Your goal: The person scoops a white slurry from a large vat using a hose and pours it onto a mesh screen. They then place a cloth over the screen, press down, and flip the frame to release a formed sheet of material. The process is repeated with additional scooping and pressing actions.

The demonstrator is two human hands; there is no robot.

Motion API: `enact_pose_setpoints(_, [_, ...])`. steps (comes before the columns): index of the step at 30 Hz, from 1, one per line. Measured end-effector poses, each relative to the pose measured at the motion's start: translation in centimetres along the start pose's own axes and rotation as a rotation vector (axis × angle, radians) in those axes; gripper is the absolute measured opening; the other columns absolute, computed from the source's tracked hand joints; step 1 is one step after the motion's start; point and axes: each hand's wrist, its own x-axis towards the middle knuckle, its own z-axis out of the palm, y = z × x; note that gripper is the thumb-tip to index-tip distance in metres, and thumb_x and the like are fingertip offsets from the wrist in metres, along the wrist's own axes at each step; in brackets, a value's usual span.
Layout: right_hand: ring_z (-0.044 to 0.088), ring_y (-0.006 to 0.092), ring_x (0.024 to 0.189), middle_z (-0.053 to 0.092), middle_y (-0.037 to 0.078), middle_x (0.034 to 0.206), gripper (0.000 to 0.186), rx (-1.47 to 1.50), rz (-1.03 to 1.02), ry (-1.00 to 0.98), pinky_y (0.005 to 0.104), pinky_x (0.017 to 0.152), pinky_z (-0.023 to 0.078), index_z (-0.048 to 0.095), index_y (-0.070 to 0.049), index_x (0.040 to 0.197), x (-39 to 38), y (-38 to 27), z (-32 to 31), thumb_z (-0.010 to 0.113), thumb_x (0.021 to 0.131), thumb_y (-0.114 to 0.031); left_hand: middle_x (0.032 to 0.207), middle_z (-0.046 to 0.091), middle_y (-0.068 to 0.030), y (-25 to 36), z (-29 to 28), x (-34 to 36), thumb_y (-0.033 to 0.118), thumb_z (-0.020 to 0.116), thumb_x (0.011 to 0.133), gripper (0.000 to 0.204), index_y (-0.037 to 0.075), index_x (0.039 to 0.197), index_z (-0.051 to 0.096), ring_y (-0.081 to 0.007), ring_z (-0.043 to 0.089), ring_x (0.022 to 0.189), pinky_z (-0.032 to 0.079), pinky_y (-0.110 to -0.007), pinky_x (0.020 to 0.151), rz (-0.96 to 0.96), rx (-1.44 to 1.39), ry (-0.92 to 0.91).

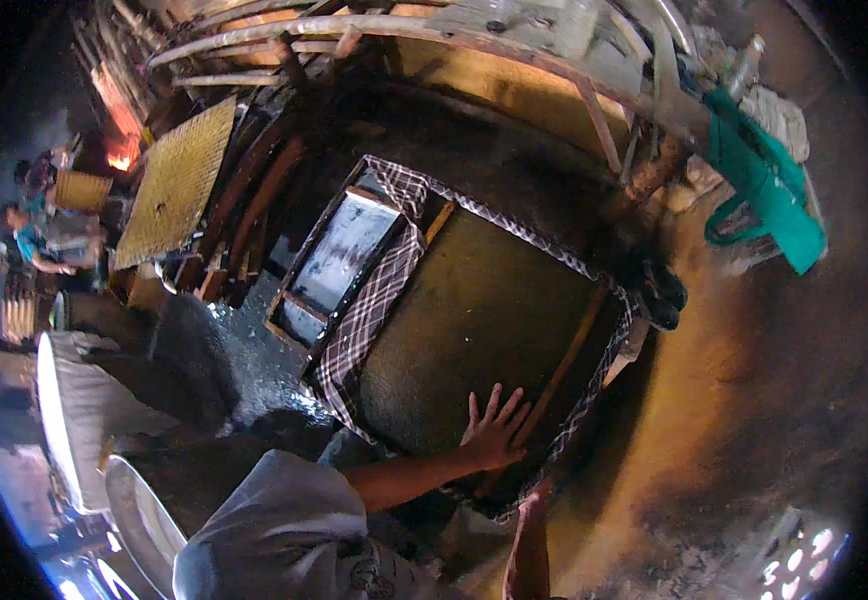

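My left hand (495, 430) lies with its fingers spread on a wide, dark brown flat surface (474, 315), near its lower right side. A rectangular frame (584, 265) surrounds this surface, with brown-and-white plaid cloth (366, 325) draped along its sides and bunched at the left. Thin wooden strips (564, 370) run along two sides of the surface. At the frame's lower corner, my right hand (536, 493) touches the cloth-covered edge. Its fingers are too dark and small to make out.
A wood-framed tray (346, 250) with a pale wet surface adjoins the cloth on the left. A woven panel (176, 185) leans beyond it, near a fire (122, 158) and a seated person (49, 245). Large round vessels (144, 520) stand lower left. A green bag (769, 190) hangs upper right.
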Motion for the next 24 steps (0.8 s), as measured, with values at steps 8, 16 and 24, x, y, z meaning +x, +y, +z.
enact_pose_setpoints(8, [0.06, 0.0216, 0.089, 0.063, 0.012, 0.109, 0.051, -0.316, -0.6, 0.208, 0.0315, 0.084, 0.046, 0.05, -0.001, 0.128, -16.5, -20.4, -5.7, 0.063, 0.088, -0.031, 0.158, -0.002, -0.0113, 1.2, -13.3, -3.7, 0.046, 0.059, 0.08, 0.09, 0.014, 0.151, 0.014, -0.0433, -0.005, 0.143, 0.003, -0.077, 0.1, 0.102, -0.361, 0.359])
enact_pose_setpoints(16, [0.062, 0.0251, 0.087, 0.066, 0.016, 0.095, 0.039, -0.851, -1.421, -0.123, 0.0363, 0.08, 0.047, 0.058, 0.003, 0.109, -47.1, -44.8, 24.0, 0.061, 0.09, -0.031, 0.157, 0.01, -0.0094, -15.1, -29.2, -10.8, 0.039, 0.058, 0.083, 0.084, 0.014, 0.15, 0.014, -0.0357, 0.012, 0.142, 0.012, -0.066, 0.106, 0.46, -1.817, 0.442])
enact_pose_setpoints(24, [0.044, 0.0441, 0.118, 0.036, 0.029, 0.13, 0.072, -1.394, -1.377, -0.592, 0.0503, 0.096, 0.041, 0.033, 0.011, 0.135, -45.2, -29.5, 49.9, 0.053, 0.091, -0.042, 0.154, 0.017, -0.0113, -38.5, -9.8, -19.4, 0.036, 0.059, 0.084, 0.078, 0.012, 0.148, 0.022, -0.0334, 0.019, 0.14, 0.018, -0.057, 0.106, -0.126, -2.6, 0.62])
